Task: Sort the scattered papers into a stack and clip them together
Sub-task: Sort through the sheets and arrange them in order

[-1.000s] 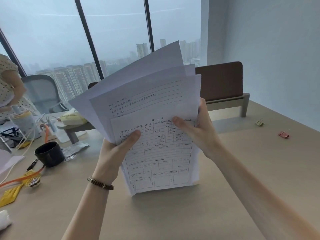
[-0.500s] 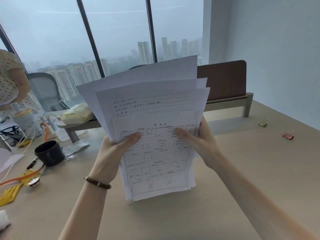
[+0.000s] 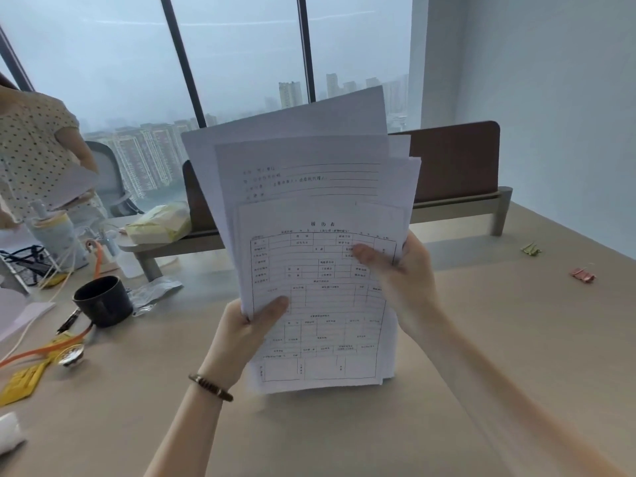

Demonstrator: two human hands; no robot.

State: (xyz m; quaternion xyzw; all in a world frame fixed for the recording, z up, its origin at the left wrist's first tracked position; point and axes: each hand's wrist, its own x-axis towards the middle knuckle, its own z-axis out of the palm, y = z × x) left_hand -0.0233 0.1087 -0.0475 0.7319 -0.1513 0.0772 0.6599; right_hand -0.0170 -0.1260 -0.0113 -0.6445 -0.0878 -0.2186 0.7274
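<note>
Several white printed papers (image 3: 309, 187) stand upright in an uneven fan, their bottom edges on or just above the beige table (image 3: 481, 339). My left hand (image 3: 241, 335) grips the bundle's left edge, thumb on the front form sheet. My right hand (image 3: 406, 273) holds the right edge, thumb pressed across the front sheet and blurred. A pink binder clip (image 3: 583, 275) and a green binder clip (image 3: 531, 249) lie on the table at the right, well apart from both hands.
A black mug (image 3: 103, 301), a pen, cables, yellow tags and a crumpled wrapper crowd the left of the table. A brown desk divider (image 3: 457, 160) on a low shelf stands behind the papers. Another person in a dotted top (image 3: 38, 149) stands at far left.
The fanned sheets have swung more upright and closed up somewhat. My left hand has slid lower along the left edge. My right thumb is moving across the front sheet.
</note>
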